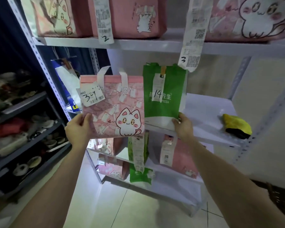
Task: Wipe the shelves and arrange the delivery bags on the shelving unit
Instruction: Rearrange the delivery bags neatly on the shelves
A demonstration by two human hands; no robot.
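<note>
Left forearm [59, 186] and right forearm [229, 181] reach up and forward from the bottom corners, both bare, converging on the middle shelf [204, 109] of a white shelving unit [242, 69].

Pink bag [113, 106]: upright, handles up, cat print facing the camera, slightly tilted. It sits at the left front of the middle shelf, and its base hangs lower than the shelf's front edge. Whether it rests on the shelf cannot be told.

Green bag [164, 96]: upright on the middle shelf, long axis vertical, printed face to the camera, just beside the pink bag on its right, edges touching or overlapping.

Left hand [78, 127]: grips the pink bag's lower left edge, thumb across the front, fingers hidden behind.

Right hand [183, 127]: holds the green bag's lower right corner, thumb on the front face, wrist bent upward.

Yellow cloth [237, 125]: crumpled, lying on the middle shelf near its right end, well apart from both bags.

Tags: a slip marked 34 [90, 95] hangs askew on the pink bag's upper left; a slip marked 14 [158, 91] hangs straight down the green bag's centre.
</note>
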